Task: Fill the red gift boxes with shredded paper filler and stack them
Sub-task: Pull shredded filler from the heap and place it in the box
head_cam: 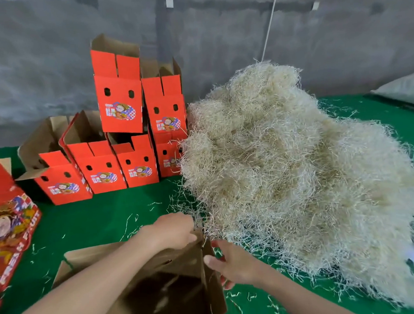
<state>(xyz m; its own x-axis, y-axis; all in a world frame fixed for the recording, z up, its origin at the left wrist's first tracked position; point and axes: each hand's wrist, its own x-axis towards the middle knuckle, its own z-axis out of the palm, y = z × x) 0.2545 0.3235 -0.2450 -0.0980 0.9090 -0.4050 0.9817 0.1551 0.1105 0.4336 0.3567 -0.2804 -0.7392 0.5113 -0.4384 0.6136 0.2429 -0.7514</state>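
Note:
An open red gift box (159,289) stands right in front of me, its brown inside showing a few strands at the bottom. My left hand (173,232) grips the box's far top edge. My right hand (232,262) holds the box's right flap, thumb on the inner side. A large heap of pale shredded paper filler (285,177) lies on the table to the right, touching the box's far corner. Several opened red boxes (129,136) stand stacked in two layers at the back left.
The table has a green cloth (104,220) scattered with loose paper strands. A flattened red box (7,225) lies at the left edge. A grey wall runs behind. A white cord (270,23) hangs above the heap. A grey sack (402,89) sits far right.

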